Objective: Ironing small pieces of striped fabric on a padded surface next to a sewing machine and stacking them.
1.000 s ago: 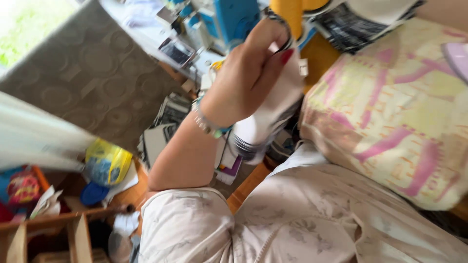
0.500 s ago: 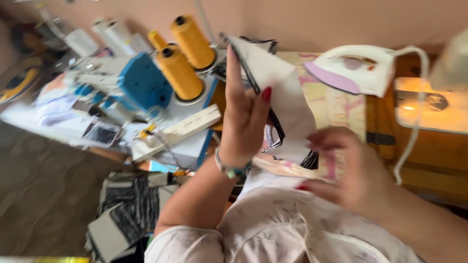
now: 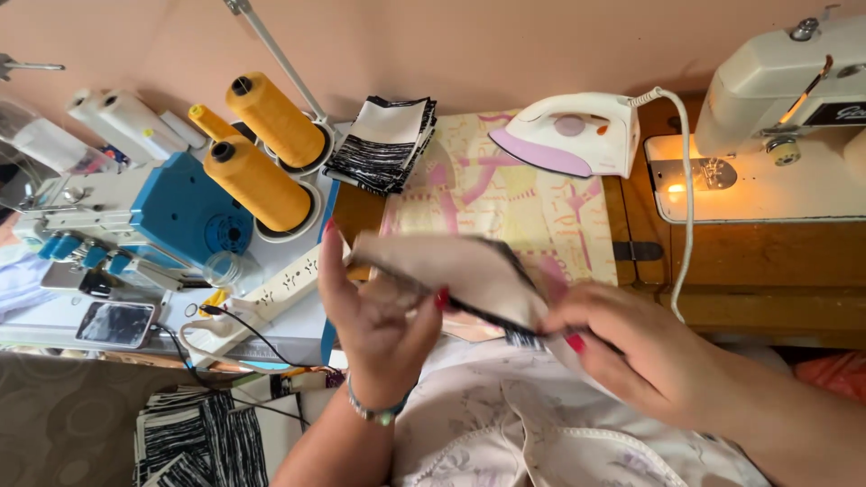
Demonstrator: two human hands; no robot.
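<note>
Above worktop (image 3: 722, 298), near iron (image 3: 568, 135): cloth (image 3: 451, 271) pinched by left hand (image 3: 379, 325) and right hand (image 3: 631, 352). Risk: slipping from loose fingertip grip, snagging cord (image 3: 684, 180).

- One camera on my head looks steeply down, close over my hands (image 3: 505, 334).
- It faces the worktop (image 3: 722, 271), reaching the wall (image 3: 469, 45) behind.
</note>
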